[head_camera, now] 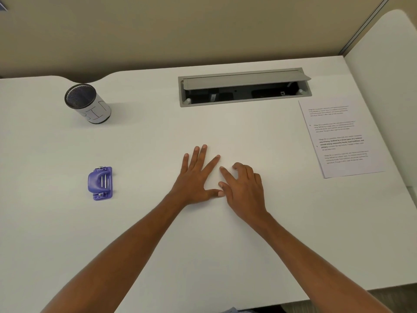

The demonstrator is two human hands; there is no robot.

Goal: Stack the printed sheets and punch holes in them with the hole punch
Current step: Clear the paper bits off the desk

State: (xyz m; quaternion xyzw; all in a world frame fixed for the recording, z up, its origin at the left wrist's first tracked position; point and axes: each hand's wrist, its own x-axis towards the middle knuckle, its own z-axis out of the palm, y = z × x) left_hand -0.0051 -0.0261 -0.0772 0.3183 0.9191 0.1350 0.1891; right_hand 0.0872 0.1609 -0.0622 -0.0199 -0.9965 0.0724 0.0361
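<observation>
head view:
left hand (195, 177): flat on the white surface (146, 233), fingers spread wide, holding nothing; thumb tip meets the right thumb.
right hand (242, 188): beside it on the surface, index finger stretched out, other fingers curled under, so their tips are hidden; nothing held.
printed sheets (340, 137): at the right side of the surface, well apart from both hands; text too small and blurred to read; how many sheets lie there cannot be told.
hole punch (100, 183): purple, on the left of the surface, untouched, apart from the hands.
mesh cup (88, 103): far left, wrapped in a paper label with handwriting only partly visible.
cable tray (244, 88): set into the surface at the back, lid raised, inside dark and hard to make out.
forearms: cut off by the bottom edge.
</observation>
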